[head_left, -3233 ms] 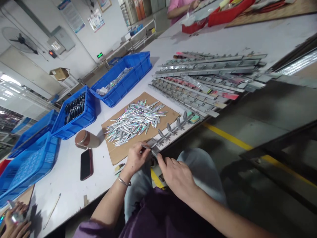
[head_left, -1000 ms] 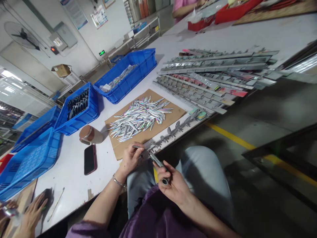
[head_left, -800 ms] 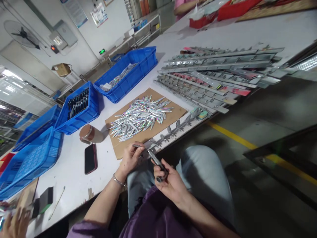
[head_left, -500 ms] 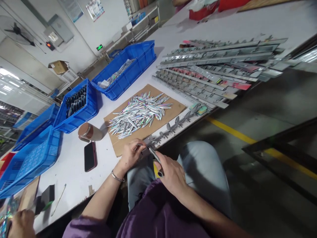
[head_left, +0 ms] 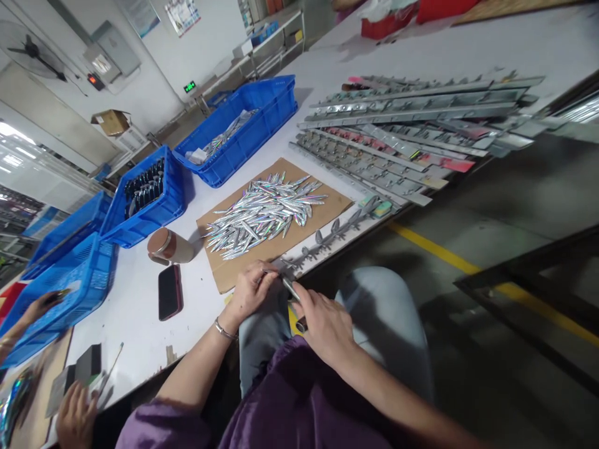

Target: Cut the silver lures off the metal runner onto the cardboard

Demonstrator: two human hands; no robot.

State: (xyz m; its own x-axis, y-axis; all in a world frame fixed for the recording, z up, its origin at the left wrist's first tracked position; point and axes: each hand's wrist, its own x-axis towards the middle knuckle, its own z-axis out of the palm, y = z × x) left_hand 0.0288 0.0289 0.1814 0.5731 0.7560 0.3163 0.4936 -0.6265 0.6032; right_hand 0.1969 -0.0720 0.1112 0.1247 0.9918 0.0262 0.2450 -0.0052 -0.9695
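Note:
My left hand is closed in a pinch at the front edge of the table, on a small piece too hidden to name. My right hand wraps round a metal tube-like tool, whose far tip meets the left fingertips. The tool's dark round lower end shows under the right palm. Just beyond the hands, a heap of slender silver fish-shaped pieces lies on a cardboard sheet. To its right, a strip with small upright clips runs along the table edge.
Metal racks are stacked at the right. Blue crates line the far left side. A mug and a phone stand nearer. At lower left are a co-worker's hands, one of them over a blue basket.
My right hand has closed further over the tool, so less of it shows. Both hands stay in nearly the same place. A co-worker's hand now reaches over the blue basket.

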